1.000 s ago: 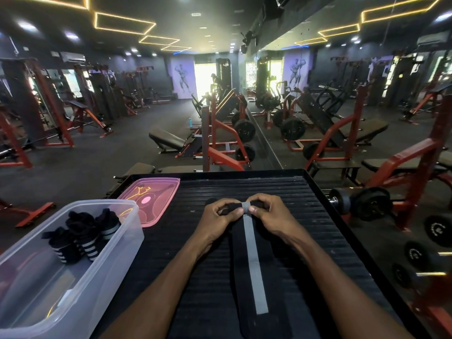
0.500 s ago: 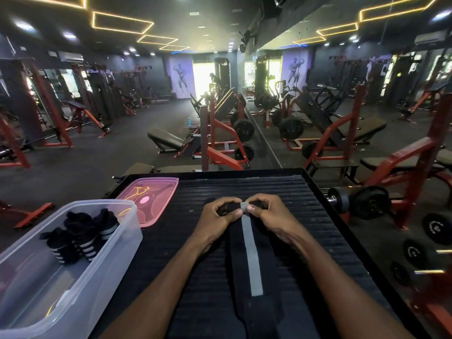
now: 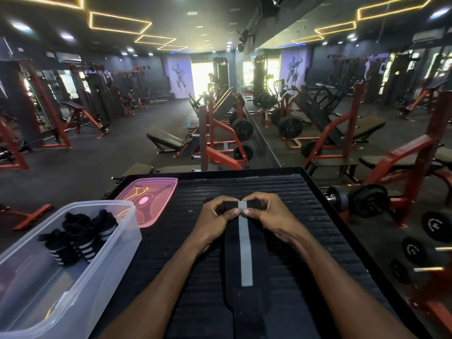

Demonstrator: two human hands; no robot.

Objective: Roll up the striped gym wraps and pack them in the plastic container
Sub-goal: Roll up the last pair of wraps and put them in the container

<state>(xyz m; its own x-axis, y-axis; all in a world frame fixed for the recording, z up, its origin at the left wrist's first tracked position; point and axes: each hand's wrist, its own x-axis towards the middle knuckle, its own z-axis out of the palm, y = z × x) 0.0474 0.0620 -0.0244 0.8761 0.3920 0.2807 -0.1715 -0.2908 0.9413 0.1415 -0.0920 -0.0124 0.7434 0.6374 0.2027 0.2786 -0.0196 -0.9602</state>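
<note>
Wrap (image 3: pixel 245 250) rolled further; both hands still pinch roll.

Rolling a striped gym wrap on the table.

My left hand (image 3: pixel 215 216) and right hand (image 3: pixel 266 212) pinch the rolled far end of a black wrap (image 3: pixel 244 255) with a grey centre stripe; its unrolled length lies flat on the ribbed black table (image 3: pixel 318 228), running toward me. To my left stands a clear plastic container (image 3: pixel 73 277) holding rolled striped wraps (image 3: pixel 80 238), with its pink lid (image 3: pixel 149 204) lying flat just beyond it. Dumbbells (image 3: pixel 359 200) sit to my right, off the table.
</note>
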